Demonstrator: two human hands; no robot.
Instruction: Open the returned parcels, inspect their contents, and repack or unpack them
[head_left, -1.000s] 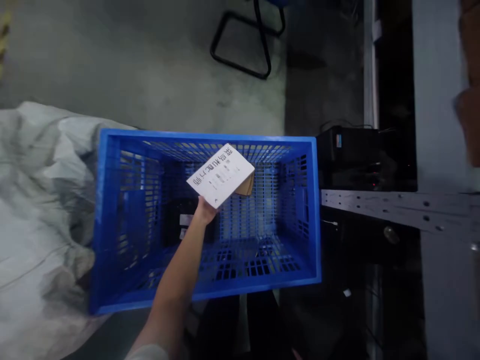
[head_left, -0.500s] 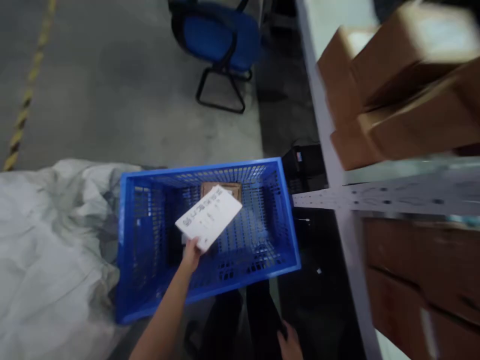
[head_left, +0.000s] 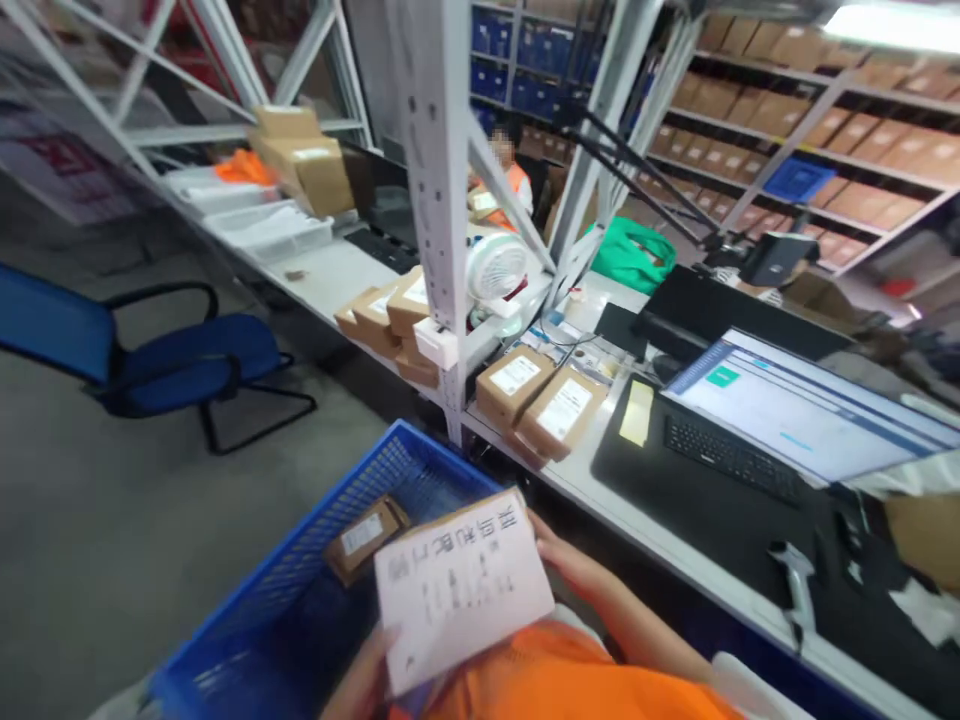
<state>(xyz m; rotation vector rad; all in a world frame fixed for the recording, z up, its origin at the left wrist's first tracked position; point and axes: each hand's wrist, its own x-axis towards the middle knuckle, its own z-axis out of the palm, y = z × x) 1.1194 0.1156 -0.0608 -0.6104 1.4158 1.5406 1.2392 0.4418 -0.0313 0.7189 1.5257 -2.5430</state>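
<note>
A white card (head_left: 465,590) with dark handwritten characters is held before my body, above the near part of a blue plastic crate (head_left: 247,625). A brown cardboard-coloured edge shows along its top. My left hand (head_left: 367,672) grips its lower left edge, partly blurred. At the right edge, my right hand (head_left: 562,550) has its fingers closed against the card; some fingertips are hidden. Inside the crate, beyond the card, lies a small brown carton (head_left: 365,540) with a white label.
Labelled cartons (head_left: 559,410) stand on the workbench beside a grey metal post (head_left: 439,180). A monitor (head_left: 817,400), keyboard (head_left: 727,458) and handheld scanner (head_left: 796,590) are on the right. A blue chair (head_left: 187,365) stands left. Another person (head_left: 514,180) sits behind the bench.
The view has swung up from the crate toward the workbench. The card has come up out of the crate close to my body, and my right hand, previously low and away, now grips it too.
</note>
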